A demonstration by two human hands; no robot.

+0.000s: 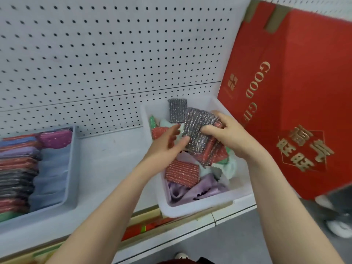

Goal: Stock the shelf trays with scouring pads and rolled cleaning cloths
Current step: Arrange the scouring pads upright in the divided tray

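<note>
A white bin (200, 207) on the shelf holds loose scouring pads and crumpled cloths. My right hand (228, 136) grips a stack of glittery pads above the bin, a silver pad (198, 128) on top and red ones beneath. My left hand (167, 143) is beside the stack, fingers straight, thumb touching the silver pad's lower edge. Another silver pad (176, 109) leans at the bin's back. A red pad (182, 173) and a lilac cloth (192, 191) lie near the front. A clear tray (71, 168) at left holds a row of packed pads (17, 168).
A tall red gift box (297, 103) stands right of the bin against the white pegboard (114, 54). The white shelf (114, 164) lies between tray and bin. White shoes (341, 228) show on the grey floor at the lower right.
</note>
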